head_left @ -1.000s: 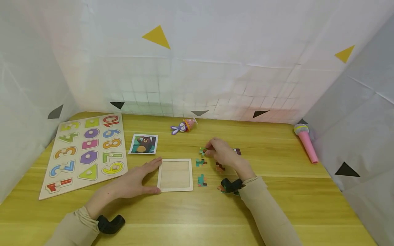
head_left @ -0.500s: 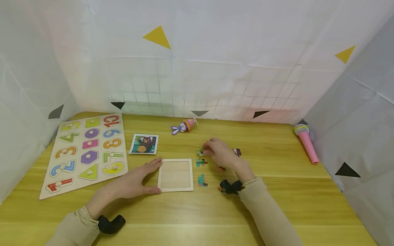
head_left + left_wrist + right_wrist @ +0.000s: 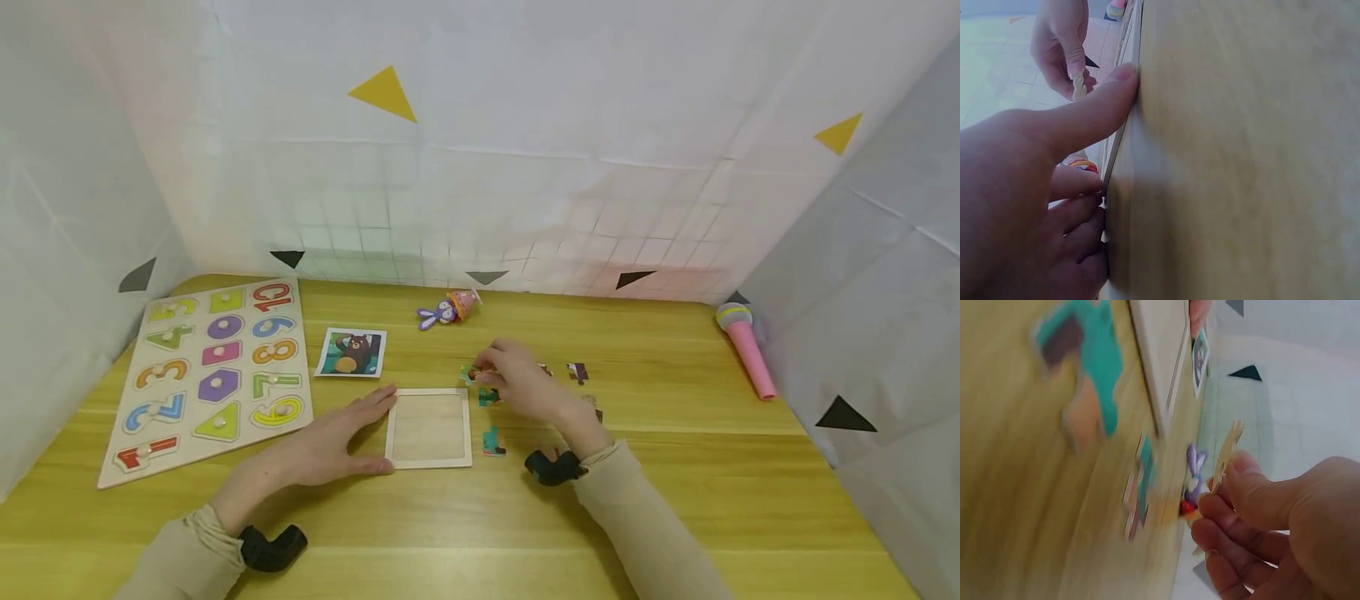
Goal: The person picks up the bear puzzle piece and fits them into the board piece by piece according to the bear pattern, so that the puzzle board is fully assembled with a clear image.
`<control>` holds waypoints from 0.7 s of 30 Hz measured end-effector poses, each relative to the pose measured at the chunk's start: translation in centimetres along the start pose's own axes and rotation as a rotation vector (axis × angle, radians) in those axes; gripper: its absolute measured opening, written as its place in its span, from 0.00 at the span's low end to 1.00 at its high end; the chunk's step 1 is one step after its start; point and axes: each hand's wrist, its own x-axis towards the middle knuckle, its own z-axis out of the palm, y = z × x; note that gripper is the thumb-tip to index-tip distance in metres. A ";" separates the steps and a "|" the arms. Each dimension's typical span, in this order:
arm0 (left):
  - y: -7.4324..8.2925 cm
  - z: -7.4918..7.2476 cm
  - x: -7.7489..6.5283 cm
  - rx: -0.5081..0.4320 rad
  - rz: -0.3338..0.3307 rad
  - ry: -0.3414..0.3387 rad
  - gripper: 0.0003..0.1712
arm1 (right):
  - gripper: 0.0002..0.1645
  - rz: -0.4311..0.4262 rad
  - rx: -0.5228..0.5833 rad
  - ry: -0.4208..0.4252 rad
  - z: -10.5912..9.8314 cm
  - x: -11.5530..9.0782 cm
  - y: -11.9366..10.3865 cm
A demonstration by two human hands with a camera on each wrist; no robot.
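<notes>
A square wooden puzzle frame (image 3: 428, 464) lies flat in the middle of the table. My left hand (image 3: 330, 442) rests against its left side, thumb at the lower corner and fingertips at the upper one. Just past the frame's upper right corner, my right hand (image 3: 521, 382) pinches a green jigsaw piece (image 3: 468, 374) between thumb and fingers, raised off the table in the right wrist view. Below that hand lie two teal jigsaw pieces, a small piece (image 3: 489, 397) and a larger piece (image 3: 493, 442). Several other pieces are partly hidden under the right hand and wrist.
A bear picture card (image 3: 350, 352) lies behind the frame, and a wooden number board (image 3: 210, 375) at the left. A purple rabbit toy (image 3: 442, 312) is near the back wall. At the right lies a pink toy microphone (image 3: 748, 350). A dark jigsaw piece (image 3: 577, 372) is beyond the right wrist.
My right hand has picked up the green jigsaw piece and carried it left toward the frame. The left hand has stayed at the frame's left side.
</notes>
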 end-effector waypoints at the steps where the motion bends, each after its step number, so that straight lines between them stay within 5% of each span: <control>1: 0.0 0.0 0.1 0.001 0.000 -0.002 0.55 | 0.11 -0.013 0.001 0.006 0.1 0.0 -0.2; 21: 0.1 0.2 0.1 0.019 0.009 0.005 0.54 | 0.12 -0.103 -0.007 -0.101 2.9 2.7 -4.8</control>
